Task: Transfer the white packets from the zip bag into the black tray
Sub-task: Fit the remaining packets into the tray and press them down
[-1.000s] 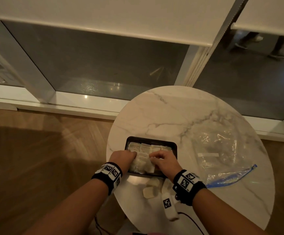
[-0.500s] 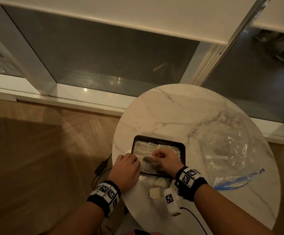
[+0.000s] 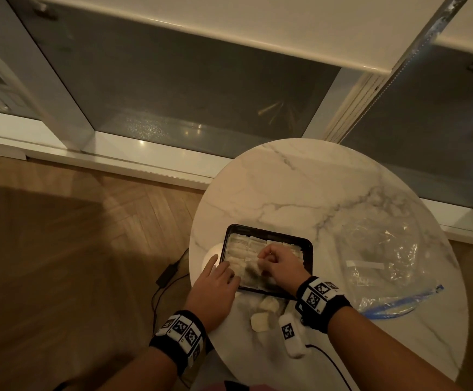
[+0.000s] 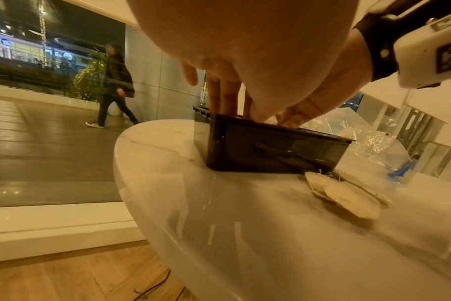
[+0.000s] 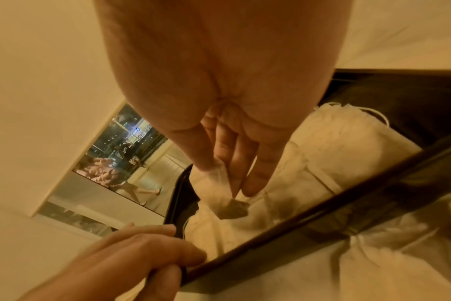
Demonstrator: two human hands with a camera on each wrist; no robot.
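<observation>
The black tray sits on the round marble table, filled with rows of white packets. My left hand holds the tray's near-left corner; in the right wrist view its fingers lie over the rim with the thumb below. My right hand is inside the tray, and its thumb and fingers pinch the top of one white packet. The clear zip bag with a blue zipper lies crumpled to the right. Two loose packets lie on the table in front of the tray.
The tray stands close to the table's left edge, with wooden floor below. A black adapter with a cable lies on the floor by the table. Glass panels and a white sill run behind the table. A person walks outside the glass.
My left hand has come out of the tray and taken hold of its near-left corner. My right hand has stayed in the tray and now pinches one packet. The head view has shifted left.
</observation>
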